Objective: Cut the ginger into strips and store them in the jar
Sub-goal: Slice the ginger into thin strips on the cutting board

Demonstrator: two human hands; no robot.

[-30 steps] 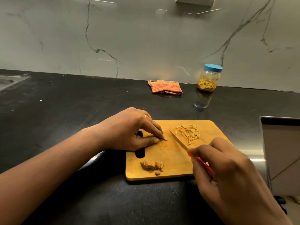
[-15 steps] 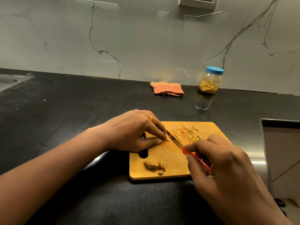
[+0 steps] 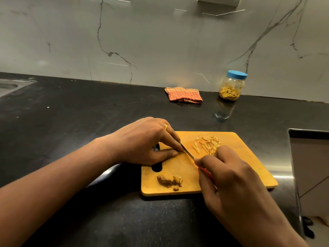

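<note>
Grey veined wall (image 3: 160, 41) at the back, and below it the black counter (image 3: 71, 131) runs wide to the left, all the way to a sink rim (image 3: 10, 84) at the far edge. The wooden board (image 3: 249, 157) sits right of centre, its right corner close to the counter's steel end edge (image 3: 292, 157), with open counter behind it up to the jar. Left hand (image 3: 142, 141) is down on the board's left end, fingers pressed together and bent, tips and thumb pinching a ginger piece that is hidden under them. Right hand (image 3: 229, 177) is curled round the red handle of the knife (image 3: 187, 153), the blade slanting right against the left fingertips. The lidded jar (image 3: 232, 86) stands by the wall, a folded cloth (image 3: 183, 95) left of it. Ginger strips (image 3: 208, 145) are heaped beyond the blade, scraps (image 3: 170, 180) near the front edge.
</note>
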